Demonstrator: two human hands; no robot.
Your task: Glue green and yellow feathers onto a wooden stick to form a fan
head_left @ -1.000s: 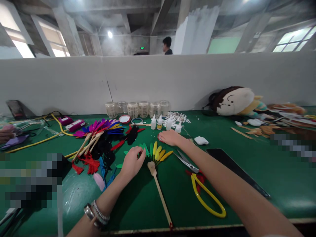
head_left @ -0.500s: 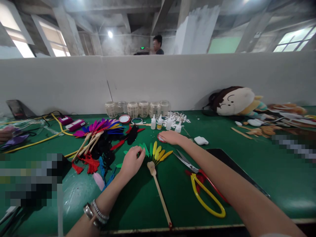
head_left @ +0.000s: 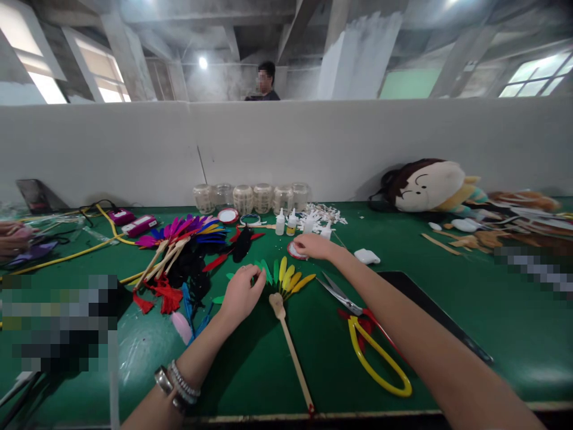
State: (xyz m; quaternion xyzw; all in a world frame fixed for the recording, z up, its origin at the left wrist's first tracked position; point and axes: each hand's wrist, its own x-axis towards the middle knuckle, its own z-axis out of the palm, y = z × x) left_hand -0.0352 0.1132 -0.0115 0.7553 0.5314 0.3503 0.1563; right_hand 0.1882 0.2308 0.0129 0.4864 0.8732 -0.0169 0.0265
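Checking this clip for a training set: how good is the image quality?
Head view: the wide lens bends the white partition and stretches the right forearm, which looks soft; the windows at upper left blow out; the green work mat shows glare at lower right; the left hand casts a dark shadow; a pixelated patch hides the lower left.

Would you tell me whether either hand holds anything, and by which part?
No clear grip shows: the left hand rests on green feathers, the right hand on the edge of a red disc.
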